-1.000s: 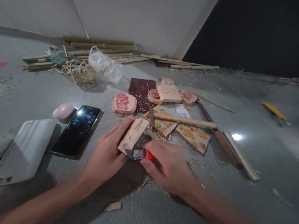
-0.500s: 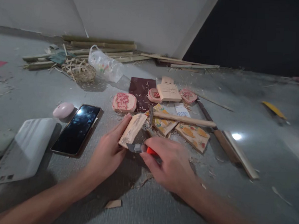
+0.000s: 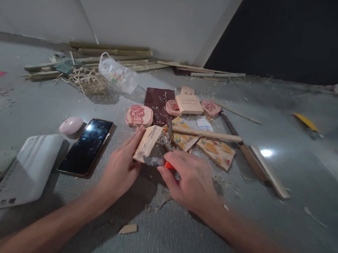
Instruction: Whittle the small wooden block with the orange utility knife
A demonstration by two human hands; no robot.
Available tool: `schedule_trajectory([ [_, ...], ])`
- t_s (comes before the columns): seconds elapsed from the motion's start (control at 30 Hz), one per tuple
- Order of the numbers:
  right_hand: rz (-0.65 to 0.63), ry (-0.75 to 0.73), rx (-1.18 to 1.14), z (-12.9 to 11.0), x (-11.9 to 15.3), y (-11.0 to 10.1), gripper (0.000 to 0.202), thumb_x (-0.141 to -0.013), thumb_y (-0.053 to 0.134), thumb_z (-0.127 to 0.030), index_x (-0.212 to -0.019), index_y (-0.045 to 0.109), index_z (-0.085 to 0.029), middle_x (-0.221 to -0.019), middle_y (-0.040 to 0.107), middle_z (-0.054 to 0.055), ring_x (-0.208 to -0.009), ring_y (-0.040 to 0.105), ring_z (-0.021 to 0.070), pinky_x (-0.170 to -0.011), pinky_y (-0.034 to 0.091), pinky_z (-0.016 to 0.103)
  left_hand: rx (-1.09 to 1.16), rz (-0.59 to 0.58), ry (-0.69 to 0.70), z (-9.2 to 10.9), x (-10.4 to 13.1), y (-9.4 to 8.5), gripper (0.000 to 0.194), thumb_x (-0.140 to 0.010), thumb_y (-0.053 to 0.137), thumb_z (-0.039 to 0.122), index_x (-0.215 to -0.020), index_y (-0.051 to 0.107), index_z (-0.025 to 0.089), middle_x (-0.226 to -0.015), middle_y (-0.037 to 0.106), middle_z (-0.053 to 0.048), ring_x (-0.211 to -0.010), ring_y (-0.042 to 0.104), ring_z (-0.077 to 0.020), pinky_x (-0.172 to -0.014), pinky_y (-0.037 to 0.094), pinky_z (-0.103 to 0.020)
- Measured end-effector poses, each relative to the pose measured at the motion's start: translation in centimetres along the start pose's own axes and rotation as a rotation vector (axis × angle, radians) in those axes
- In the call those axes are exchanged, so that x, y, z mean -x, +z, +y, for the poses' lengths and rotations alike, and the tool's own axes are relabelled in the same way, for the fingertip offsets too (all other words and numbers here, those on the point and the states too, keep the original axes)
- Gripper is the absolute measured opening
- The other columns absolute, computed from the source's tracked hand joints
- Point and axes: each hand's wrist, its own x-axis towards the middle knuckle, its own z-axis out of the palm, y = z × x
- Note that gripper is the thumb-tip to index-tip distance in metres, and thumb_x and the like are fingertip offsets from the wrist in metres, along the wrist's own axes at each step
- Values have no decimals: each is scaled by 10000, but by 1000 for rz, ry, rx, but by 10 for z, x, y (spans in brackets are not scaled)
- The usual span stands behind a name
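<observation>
A pale wood block [image 3: 147, 142] with a rough, dark-streaked face stands tilted in my left hand [image 3: 123, 165], whose fingers press along its left side. My right hand [image 3: 190, 179] is closed around the orange handle of a utility knife [image 3: 155, 162]. Its wide grey blade meets the block's lower right edge. Just beyond the block lie a wooden-handled hammer [image 3: 205, 133] and painted wood pieces [image 3: 217, 154] with orange and yellow patterns. A carved block with red lines [image 3: 139, 115] rests behind my left fingertips.
Left of my arm lie a phone [image 3: 86, 146], a white power bank [image 3: 25, 171] and a pink rounded object [image 3: 71, 125]. Bamboo lengths [image 3: 110, 51], a woven basket [image 3: 88, 79] and a plastic bag [image 3: 117, 75] sit by the wall. A yellow cutter [image 3: 305, 122] lies far right.
The blade and my right hand have risen slightly along the block's edge. The block has tipped a little in my left hand. The whole view has shifted slightly.
</observation>
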Motion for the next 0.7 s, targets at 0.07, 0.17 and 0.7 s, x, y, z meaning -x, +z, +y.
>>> schedule_trajectory([
  [0.07, 0, -6, -14, -1, -2, 0, 277, -1060, 475, -379, -882, 592, -201, -802, 648, 26, -751, 571, 175, -664, 341, 331, 67, -18, -11, 1, -1, -1, 887, -782, 492, -12, -1629, 403, 237, -1644, 489, -89, -1534, 457, -284, -1295, 334, -564],
  [0.17, 13, -7, -35, -1, -2, 0, 280, -1066, 471, -383, -900, 601, -198, -826, 662, 33, -775, 590, 181, -681, 358, 334, 112, -34, -16, 1, -2, -1, 867, -781, 485, -9, -1611, 433, 236, -1627, 514, -84, -1506, 497, -278, -1289, 346, -555],
  [0.7, 70, 23, -13, 16, -6, -2, 260, -1058, 496, -375, -914, 616, -196, -809, 677, 28, -718, 588, 165, -658, 352, 319, 59, -2, -39, 1, 2, 4, 744, -878, 526, 69, -1600, 448, 232, -1580, 567, -93, -1418, 600, -275, -1187, 496, -513],
])
